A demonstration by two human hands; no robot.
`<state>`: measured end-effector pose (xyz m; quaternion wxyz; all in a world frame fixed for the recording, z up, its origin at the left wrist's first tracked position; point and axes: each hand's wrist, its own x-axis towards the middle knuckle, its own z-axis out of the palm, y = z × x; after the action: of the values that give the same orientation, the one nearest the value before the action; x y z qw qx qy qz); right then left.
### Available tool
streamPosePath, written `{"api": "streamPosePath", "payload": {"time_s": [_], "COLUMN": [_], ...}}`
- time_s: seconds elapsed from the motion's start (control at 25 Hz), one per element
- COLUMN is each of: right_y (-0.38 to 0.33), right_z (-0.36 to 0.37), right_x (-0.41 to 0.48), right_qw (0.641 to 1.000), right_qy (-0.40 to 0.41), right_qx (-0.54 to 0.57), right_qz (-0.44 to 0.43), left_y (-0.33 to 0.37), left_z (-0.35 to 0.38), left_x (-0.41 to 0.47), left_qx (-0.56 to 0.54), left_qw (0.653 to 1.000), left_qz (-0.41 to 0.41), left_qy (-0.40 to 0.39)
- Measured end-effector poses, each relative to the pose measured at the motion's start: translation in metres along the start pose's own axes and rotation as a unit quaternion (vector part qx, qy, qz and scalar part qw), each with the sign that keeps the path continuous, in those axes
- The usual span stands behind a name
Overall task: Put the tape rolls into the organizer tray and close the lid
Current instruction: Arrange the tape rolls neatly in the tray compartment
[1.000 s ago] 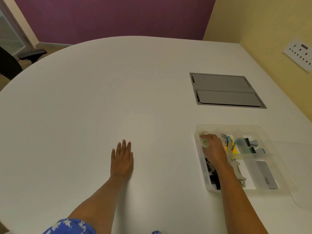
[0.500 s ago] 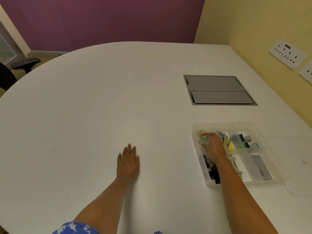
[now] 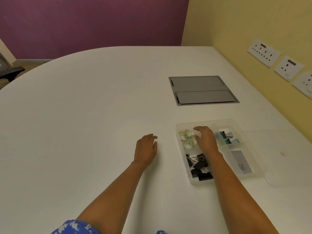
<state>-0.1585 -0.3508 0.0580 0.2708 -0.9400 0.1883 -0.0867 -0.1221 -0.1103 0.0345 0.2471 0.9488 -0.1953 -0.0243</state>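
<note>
A clear plastic organizer tray (image 3: 192,181) sits on the white table at the right. Several clear tape rolls (image 3: 187,140) lie in its far-left compartment. My right hand (image 3: 206,139) hovers over the tray just right of the rolls, fingers spread and curled, holding nothing. My left hand (image 3: 146,147) rests on the table left of the tray, fingers loosely bent. The tray's clear lid (image 3: 287,159) lies flat on the table to the right of the tray.
Black binder clips (image 3: 198,166) fill the near-left compartment; small stationery items (image 3: 226,137) and a grey card (image 3: 241,162) sit in the right ones. A grey cable hatch (image 3: 202,90) is set in the table beyond. Wall sockets (image 3: 263,52) line the yellow wall.
My right hand has lifted off the tape rolls and opened, leaving them in the tray. My left hand has curled slightly. The camera has shifted, so the tray appears further left.
</note>
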Motion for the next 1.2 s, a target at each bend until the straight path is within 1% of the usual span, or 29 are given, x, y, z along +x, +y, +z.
{"api": "streamPosePath", "payload": {"time_s": [0.12, 0.24, 0.44, 0.72, 0.92, 1.2], "right_y": [0.015, 0.027, 0.041, 0.040, 0.036, 0.038], "right_z": [-0.004, -0.006, -0.006, 0.000, 0.002, 0.004], "right_x": [0.008, 0.019, 0.034, 0.041, 0.046, 0.049], "right_qw": [0.999, 0.996, 0.986, 0.965, 0.958, 0.943], "right_qy": [-0.031, -0.070, -0.114, -0.145, -0.149, -0.158], "right_qx": [-0.001, -0.026, -0.058, -0.125, -0.155, -0.200], "right_qz": [-0.018, -0.051, -0.105, -0.178, -0.188, -0.212], "left_y": [0.041, 0.080, 0.114, 0.125, 0.128, 0.127], "left_z": [0.015, 0.033, 0.061, 0.075, 0.077, 0.081], "left_x": [0.016, 0.029, 0.040, 0.048, 0.058, 0.065], "left_qx": [-0.017, -0.035, 0.006, 0.081, 0.118, 0.148], "left_qw": [1.000, 0.999, 1.000, 0.996, 0.990, 0.984], "left_qz": [0.011, 0.021, 0.007, -0.040, -0.054, -0.055], "left_qy": [0.016, 0.017, -0.015, -0.009, -0.048, -0.079]}}
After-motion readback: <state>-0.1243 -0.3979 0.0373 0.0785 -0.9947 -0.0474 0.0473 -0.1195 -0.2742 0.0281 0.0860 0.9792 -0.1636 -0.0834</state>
